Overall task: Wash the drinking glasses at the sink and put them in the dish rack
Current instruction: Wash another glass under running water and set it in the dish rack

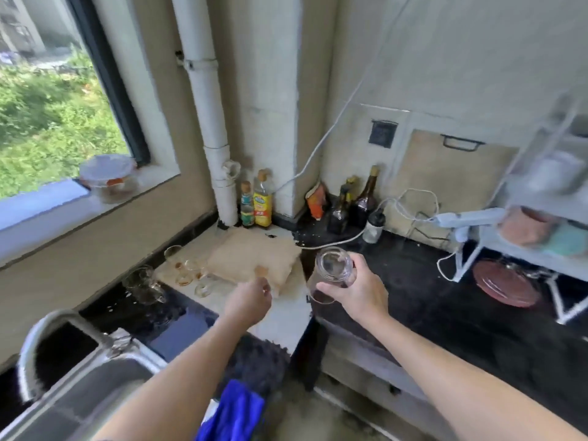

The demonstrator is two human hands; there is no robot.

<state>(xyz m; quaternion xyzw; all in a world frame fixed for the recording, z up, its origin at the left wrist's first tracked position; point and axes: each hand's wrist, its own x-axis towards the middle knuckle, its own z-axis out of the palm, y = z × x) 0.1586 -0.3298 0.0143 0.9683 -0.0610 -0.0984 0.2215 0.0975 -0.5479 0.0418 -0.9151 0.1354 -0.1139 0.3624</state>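
Observation:
My right hand (356, 291) grips a clear drinking glass (331, 275) tilted with its mouth toward me, above the edge of the dark counter. My left hand (249, 299) hovers over the pale counter with fingers loosely curled and nothing in it. Several small clear glasses with brownish residue (191, 275) stand on the pale counter left of that hand. A clear glass jug (143, 284) lies beside them. The steel sink (79, 402) with its curved faucet (35, 345) is at bottom left. A white wire dish rack (541, 198) stands on the dark counter at far right.
A beige folded cloth (254, 259) lies behind the glasses. Oil and sauce bottles (262, 202) cluster in the corner by a white pipe (206, 106). A power strip (467, 218) with cables lies near the rack. A red plate (506, 284) sits under the rack. A blue cloth (232, 412) hangs at bottom.

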